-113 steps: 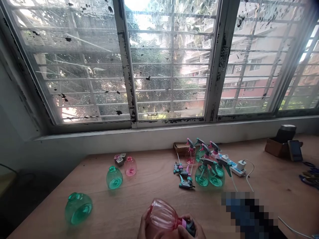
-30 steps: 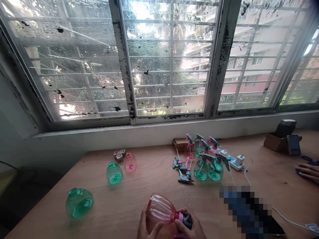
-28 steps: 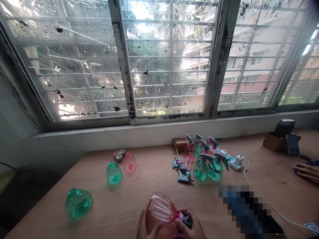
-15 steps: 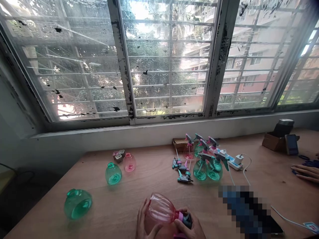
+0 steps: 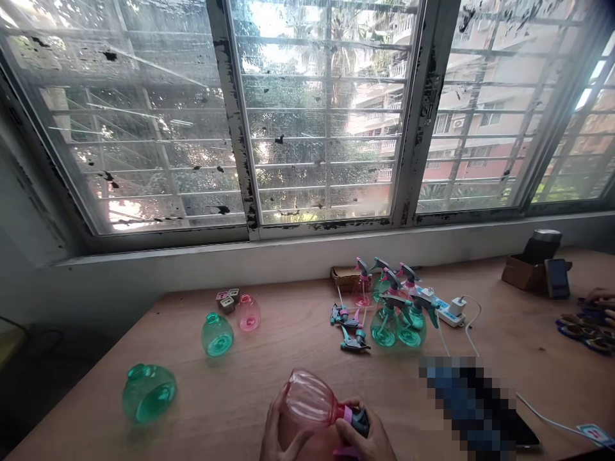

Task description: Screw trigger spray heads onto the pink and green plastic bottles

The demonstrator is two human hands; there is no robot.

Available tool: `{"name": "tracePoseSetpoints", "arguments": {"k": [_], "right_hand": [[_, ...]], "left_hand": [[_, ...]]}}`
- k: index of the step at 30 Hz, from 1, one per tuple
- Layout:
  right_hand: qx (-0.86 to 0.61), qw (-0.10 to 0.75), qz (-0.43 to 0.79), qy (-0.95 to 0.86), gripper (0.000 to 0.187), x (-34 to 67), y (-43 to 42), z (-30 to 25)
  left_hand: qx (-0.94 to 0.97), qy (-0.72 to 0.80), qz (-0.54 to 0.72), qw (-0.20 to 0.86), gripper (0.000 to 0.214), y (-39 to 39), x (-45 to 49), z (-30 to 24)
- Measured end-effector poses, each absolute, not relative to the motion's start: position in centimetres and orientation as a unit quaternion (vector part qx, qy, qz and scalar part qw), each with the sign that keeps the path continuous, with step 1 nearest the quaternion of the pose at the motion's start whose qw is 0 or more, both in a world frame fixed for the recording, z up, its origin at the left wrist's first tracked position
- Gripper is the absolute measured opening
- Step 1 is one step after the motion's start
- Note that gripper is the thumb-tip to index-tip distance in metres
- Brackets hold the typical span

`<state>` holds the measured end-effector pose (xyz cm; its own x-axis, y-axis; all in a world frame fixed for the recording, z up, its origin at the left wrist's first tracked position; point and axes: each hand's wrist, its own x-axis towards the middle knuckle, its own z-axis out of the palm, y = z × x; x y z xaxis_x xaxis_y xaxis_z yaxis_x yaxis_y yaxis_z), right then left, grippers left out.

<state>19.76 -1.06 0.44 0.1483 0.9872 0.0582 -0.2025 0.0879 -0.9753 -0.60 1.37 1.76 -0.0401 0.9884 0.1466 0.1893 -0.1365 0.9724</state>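
A clear pink spray bottle lies tilted between my hands at the bottom middle, its neck toward the right. Wrapped round the bottle's body is my left hand, closed on it. My right hand grips the dark grey and pink spray head at the bottle's neck, fingers closed. Loose spray heads lie on the table beyond. Beside them stand several finished-looking spray bottles, green and pink. To the left are two headless green bottles and a headless pink bottle.
Small dice-like blocks sit near the back. A white power strip with cables and a blurred-out dark device lie on the right. Farther right are a cardboard box, a phone and another person's hand by dark blue items.
My hands and the pink bottle hold almost the same pose. At the far right, the other person's hand has moved back, revealing the dark blue items. The view has shifted slightly.
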Motion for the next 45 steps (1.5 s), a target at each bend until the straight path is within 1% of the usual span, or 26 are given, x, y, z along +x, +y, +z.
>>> {"name": "tracePoseSetpoints", "arguments": {"k": [3,7,10,16,18,22,26,30,32,35,39,42,45], "right_hand": [[-0.453,0.598,0.52,-0.407,0.052,19.7,-1.1,0.4],[-0.457,0.595,0.492,-0.441,0.049,19.7,-1.2,0.6],[-0.453,0.594,0.481,-0.459,0.048,19.7,-1.2,0.5],[-0.454,0.594,0.525,-0.406,0.053,19.7,-0.9,-0.3],[-0.452,0.597,0.528,-0.4,0.054,19.6,-0.9,-0.3],[-0.456,0.6,0.492,-0.435,0.052,19.7,-1.0,0.1],[-0.468,0.591,0.475,-0.454,0.049,19.6,-1.2,0.6],[-0.481,0.586,0.514,-0.402,0.054,19.5,-1.3,0.5],[-0.475,0.591,0.52,-0.394,0.055,19.5,-1.2,0.5],[-0.464,0.607,0.493,-0.416,0.052,19.6,-1.2,0.8],[-0.466,0.604,0.46,-0.454,0.05,19.6,-1.2,1.0],[-0.471,0.601,0.474,-0.439,0.053,19.6,-1.1,0.8],[-0.461,0.604,0.511,-0.403,0.056,19.5,-1.1,0.5]], "left_hand": [[0.572,0.515,0.496,0.402,0.066,1.5,-0.7,1.7],[0.555,0.505,0.524,0.402,0.076,1.2,0.1,1.1],[0.521,0.52,0.543,0.405,0.073,1.1,0.3,1.0],[0.568,0.513,0.494,0.411,0.067,1.4,-0.8,1.8],[0.575,0.509,0.499,0.402,0.069,1.5,-0.7,1.7],[0.542,0.514,0.533,0.397,0.076,1.3,0.0,0.9],[0.522,0.527,0.522,0.422,0.069,1.3,-0.1,1.0],[0.556,0.506,0.507,0.421,0.066,1.4,-0.8,1.5],[0.562,0.499,0.51,0.419,0.069,1.4,-0.9,1.4],[0.548,0.5,0.526,0.417,0.075,1.3,-0.4,0.9],[0.495,0.505,0.568,0.422,0.068,1.2,0.1,0.8],[0.525,0.494,0.534,0.442,0.064,1.4,-0.4,1.4],[0.562,0.483,0.511,0.435,0.062,1.6,-0.9,1.7]]}}
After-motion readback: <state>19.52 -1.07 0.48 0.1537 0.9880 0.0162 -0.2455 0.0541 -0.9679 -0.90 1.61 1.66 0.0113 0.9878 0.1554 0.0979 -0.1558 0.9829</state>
